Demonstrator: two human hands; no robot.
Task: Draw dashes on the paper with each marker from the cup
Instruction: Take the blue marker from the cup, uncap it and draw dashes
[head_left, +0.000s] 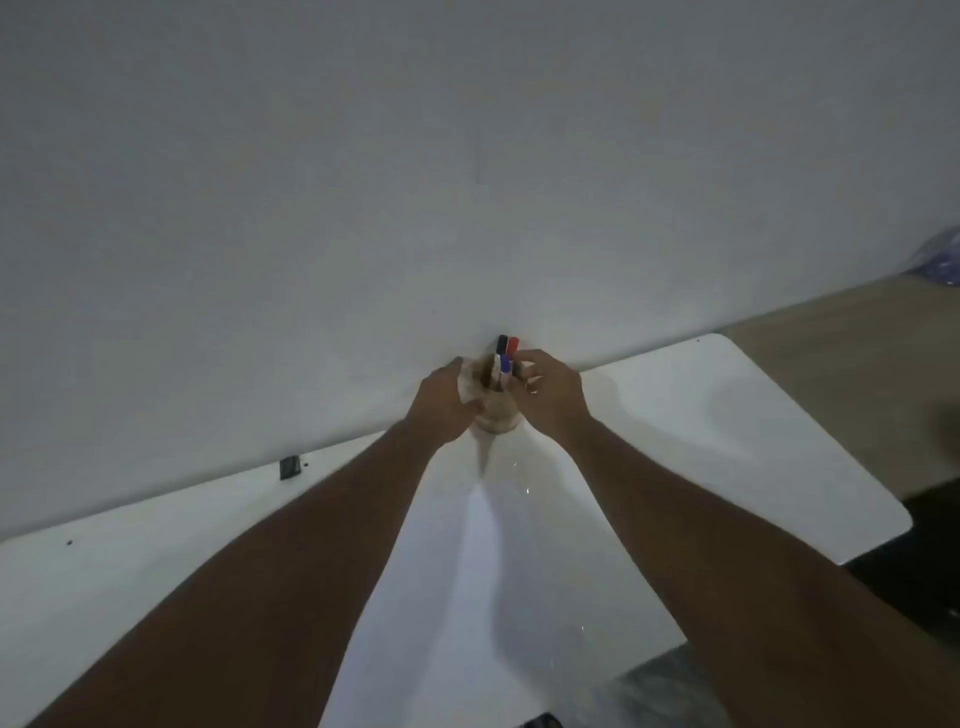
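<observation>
Nearest the camera, both forearms run up the frame and converge toward the far edge of the white table (727, 415). Between them lies the paper (483, 571), a pale sheet flat on the tabletop; no marks can be made out on it (the light is poor).

Beyond the paper, the left hand (441, 402) is wrapped around the side of the cup (496, 413), fingers curled onto its wall. The purpose appears to be steadying: the cup is light and sits close to the wall (467, 156), so a pull on a marker could tip it.

The right hand (550, 395) sits at the cup's rim on the other side, fingers bent inward around the marker tops. It seems to be closing on one of the nearer markers; whether the grip is complete cannot be confirmed from this view.

The markers stand in the cup with long axes near upright, caps up, leaning slightly away toward the wall. A blue marker (505, 368) is nearest the right fingers; a black marker (502, 344) and a red marker (514, 345) rise highest behind it.

Judgement: the task is at its opening step, first marker being selected.
</observation>
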